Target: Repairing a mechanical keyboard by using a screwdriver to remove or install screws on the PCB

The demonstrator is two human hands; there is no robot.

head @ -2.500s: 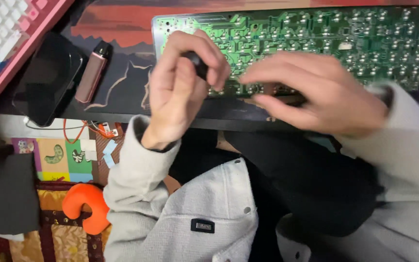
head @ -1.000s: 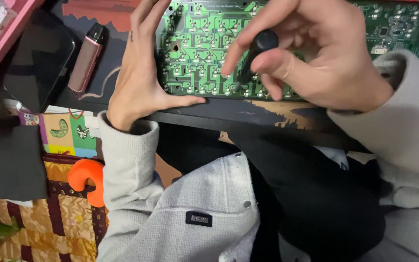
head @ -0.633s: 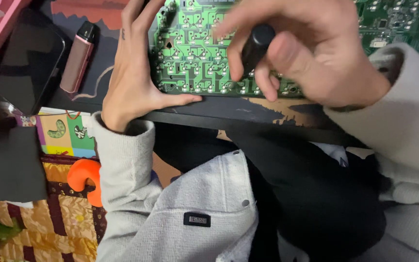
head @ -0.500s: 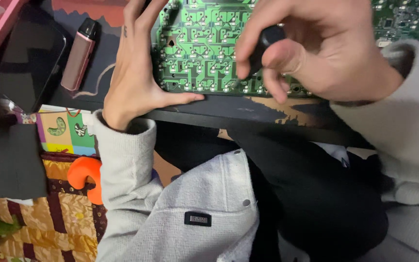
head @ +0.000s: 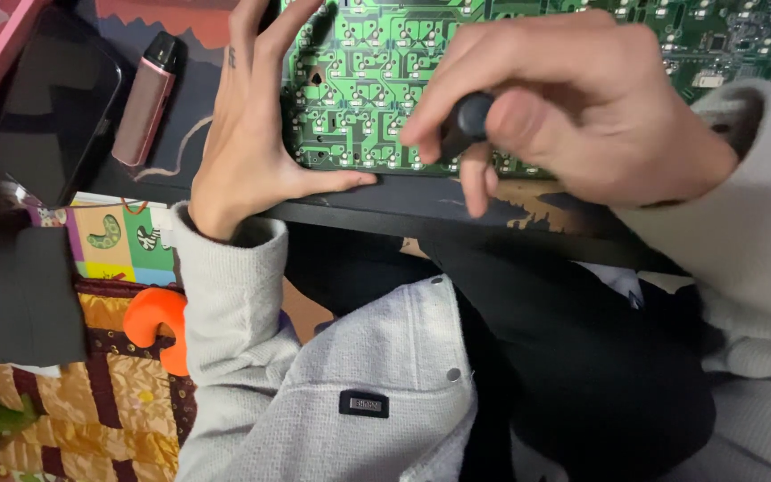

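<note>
- Board (head: pixel 359 80) lies green and flat on the desk, solder side up, its long axis running left to right across the top of the view; its near edge sits just beyond the desk's front lip.
- Left hand (head: pixel 256 143) rests flat at the board's left end, fingers spread wide and pointing away from the body, thumb (head: pixel 332 181) stretched rightward along the near edge. It grips nothing; it seems to pin the board in place.
- Right hand (head: pixel 573 116) hovers over the board's near edge, right of the left thumb, and is curled around a tool (head: pixel 466 120) with a black rounded handle, held between thumb and forefinger. The tip is hidden under the fingers, so I cannot tell whether it touches the board.
- Relative to the right fingers, the board lies directly below and beyond, stretching to both sides; the tool's axis seems to point down and away toward the solder points near the lower edge.
- Both hands are on or over the board; the left touches it, the right is just above it, with a short gap between left thumb tip and right fingertips.
- Left of the left fingers, apart from the board, lie a pink device (head: pixel 146 98) and a dark phone (head: pixel 51 103).
</note>
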